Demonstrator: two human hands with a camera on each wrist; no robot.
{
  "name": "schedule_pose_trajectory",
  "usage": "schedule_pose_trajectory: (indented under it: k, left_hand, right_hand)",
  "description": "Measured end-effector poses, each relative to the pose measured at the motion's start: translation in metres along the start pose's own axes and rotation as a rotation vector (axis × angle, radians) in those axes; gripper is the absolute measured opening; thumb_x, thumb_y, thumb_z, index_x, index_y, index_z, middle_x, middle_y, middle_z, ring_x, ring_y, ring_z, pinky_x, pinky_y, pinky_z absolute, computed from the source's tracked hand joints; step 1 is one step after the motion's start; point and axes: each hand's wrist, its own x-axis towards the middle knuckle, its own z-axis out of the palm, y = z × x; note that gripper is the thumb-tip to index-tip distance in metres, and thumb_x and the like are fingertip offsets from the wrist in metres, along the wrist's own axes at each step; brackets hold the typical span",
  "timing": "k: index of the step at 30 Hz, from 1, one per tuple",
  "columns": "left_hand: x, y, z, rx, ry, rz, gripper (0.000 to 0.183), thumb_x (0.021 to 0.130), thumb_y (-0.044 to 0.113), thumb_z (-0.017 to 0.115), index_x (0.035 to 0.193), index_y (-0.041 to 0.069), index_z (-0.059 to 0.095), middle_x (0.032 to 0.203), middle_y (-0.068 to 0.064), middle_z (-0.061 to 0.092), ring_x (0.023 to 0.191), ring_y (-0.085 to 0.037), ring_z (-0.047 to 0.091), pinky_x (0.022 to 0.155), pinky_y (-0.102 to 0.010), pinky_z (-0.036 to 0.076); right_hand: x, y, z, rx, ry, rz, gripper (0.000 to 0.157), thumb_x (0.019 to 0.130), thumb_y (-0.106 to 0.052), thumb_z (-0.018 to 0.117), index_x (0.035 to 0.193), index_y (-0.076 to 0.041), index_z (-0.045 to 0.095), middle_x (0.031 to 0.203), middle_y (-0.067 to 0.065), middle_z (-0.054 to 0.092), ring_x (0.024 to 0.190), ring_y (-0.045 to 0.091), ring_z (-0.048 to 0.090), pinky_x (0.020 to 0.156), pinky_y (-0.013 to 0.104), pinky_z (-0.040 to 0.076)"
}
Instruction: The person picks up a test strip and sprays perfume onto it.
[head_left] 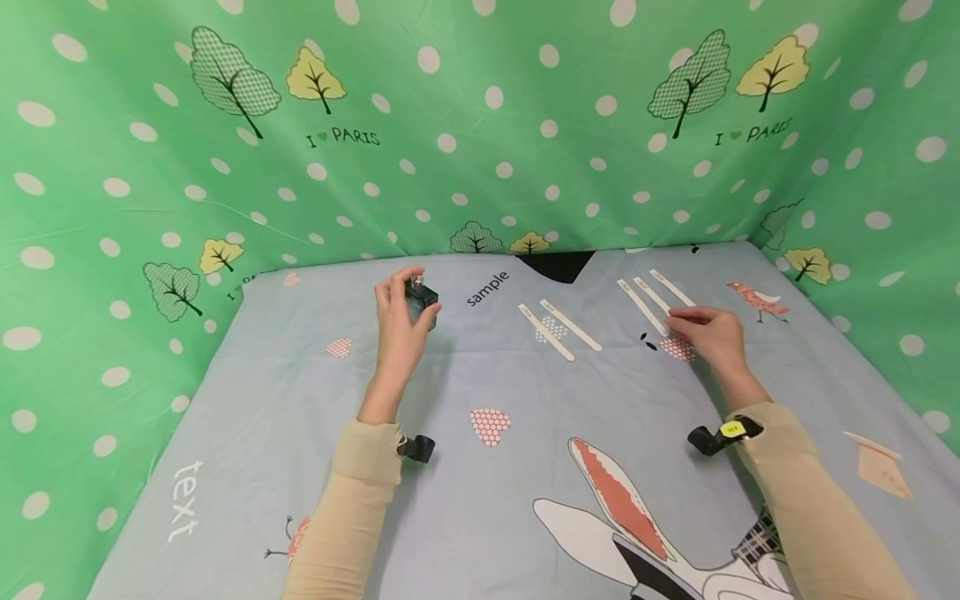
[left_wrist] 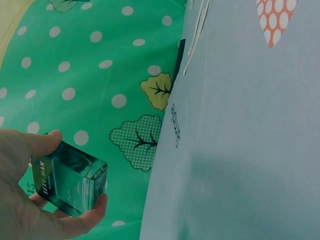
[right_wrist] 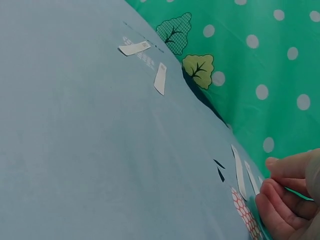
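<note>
In the head view, my left hand (head_left: 401, 317) holds up a dark teal glass perfume bottle (head_left: 425, 302), fingers at its top and thumb low on its side. Lettering shows on the perfume bottle (left_wrist: 72, 180) in the left wrist view, where it lies tilted across my grip. My right hand (head_left: 712, 333) is at the far right of the table, thumb and fingertips closed together at the near end of a white paper strip (head_left: 651, 293). One strip (head_left: 641, 307) lies just left of it, another (head_left: 670, 286) to its right; my hand hides part of the strips.
Two more paper strips (head_left: 547, 332) lie side by side near the middle back of the table. A printed grey-blue cloth (head_left: 450, 375) covers the tabletop. Green dotted curtains (head_left: 480, 125) rise behind and along both sides.
</note>
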Motion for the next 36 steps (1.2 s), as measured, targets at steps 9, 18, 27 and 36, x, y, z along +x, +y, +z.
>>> schedule_pose_trajectory:
  k: [9,18,27,36]
  left_hand:
    - [0.000,0.000,0.000,-0.004,-0.001,0.005,0.052,0.096,0.014,0.066,0.141,0.026,0.042,0.142,-0.018,0.031,0.135,-0.039,0.040,0.108,-0.056,0.043]
    - [-0.001,0.000,0.000,-0.005,0.005,-0.008,0.053,0.095,0.014,0.067,0.141,0.024,0.042,0.143,-0.018,0.031,0.136,-0.038,0.040,0.109,-0.055,0.043]
    - [-0.002,0.000,-0.001,-0.001,0.011,0.000,0.053,0.095,0.012,0.068,0.140,0.024,0.042,0.141,-0.019,0.032,0.135,-0.038,0.041,0.108,-0.055,0.044]
    - [-0.002,-0.001,0.000,-0.001,0.013,0.002,0.052,0.095,0.014,0.067,0.140,0.024,0.043,0.141,-0.018,0.032,0.135,-0.036,0.041,0.110,-0.053,0.043]
  right_hand:
    - [-0.004,-0.007,0.005,0.034,-0.007,-0.029,0.042,0.092,-0.030,0.071,0.121,0.000,0.069,0.069,-0.033,0.055,0.069,-0.010,0.058,0.063,0.010,0.049]
    - [-0.006,-0.011,0.016,0.054,-0.018,-0.050,0.040,0.091,-0.029,0.073,0.118,0.000,0.070,0.066,-0.033,0.055,0.067,-0.011,0.059,0.062,0.011,0.051]
    - [-0.007,-0.013,0.026,0.047,-0.007,-0.069,0.036,0.091,-0.026,0.073,0.117,-0.001,0.071,0.069,-0.031,0.055,0.065,-0.012,0.058,0.060,0.011,0.050]
    - [-0.010,-0.015,0.037,0.048,0.002,-0.097,0.035,0.089,-0.025,0.075,0.114,-0.001,0.073,0.080,-0.017,0.065,0.067,-0.011,0.058,0.062,0.010,0.049]
